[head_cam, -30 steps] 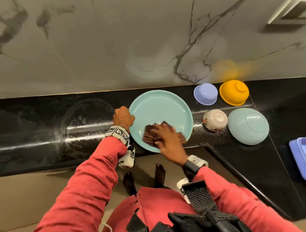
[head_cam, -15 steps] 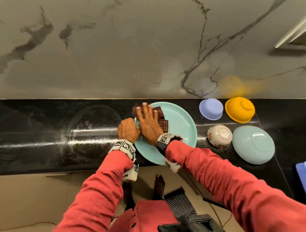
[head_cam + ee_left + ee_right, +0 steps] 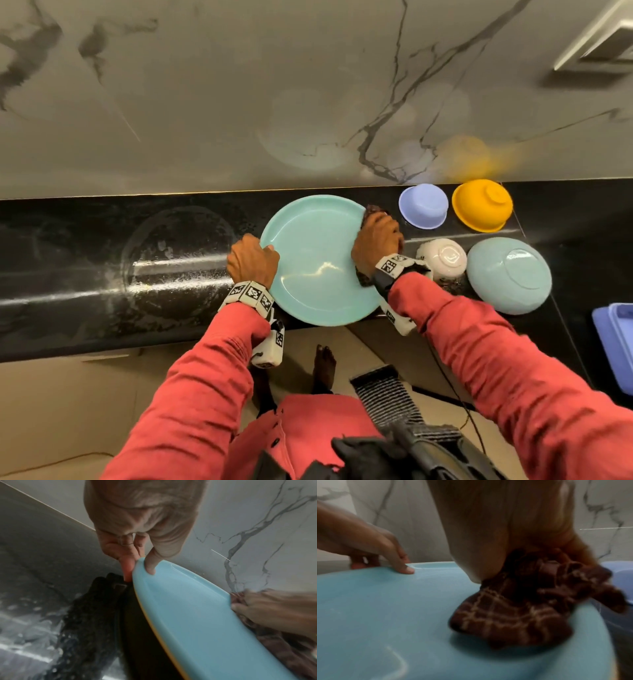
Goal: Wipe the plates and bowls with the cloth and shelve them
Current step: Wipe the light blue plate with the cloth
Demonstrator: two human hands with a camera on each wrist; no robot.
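A large teal plate point(image 3: 315, 260) lies on the black counter point(image 3: 102, 274). My left hand point(image 3: 251, 260) pinches its left rim, thumb on top and fingers underneath, as the left wrist view shows on the plate point(image 3: 197, 615). My right hand point(image 3: 376, 240) holds a brown checked cloth point(image 3: 513, 608) and presses it on the plate's right rim point(image 3: 583, 622). To the right stand upside down a lilac bowl point(image 3: 423, 205), a yellow bowl point(image 3: 482, 204), a white flowered bowl point(image 3: 443, 257) and a large teal bowl point(image 3: 508, 274).
A grey marble wall point(image 3: 308, 85) rises behind the counter. A wet ring mark point(image 3: 178, 253) lies left of the plate. A lilac tray point(image 3: 616, 342) sits at the right edge. The counter's front edge runs just below the plate, with floor beneath.
My right hand has swept the cloth from the plate's near side to its far left and now to its right rim. The left hand has kept its hold on the left rim.
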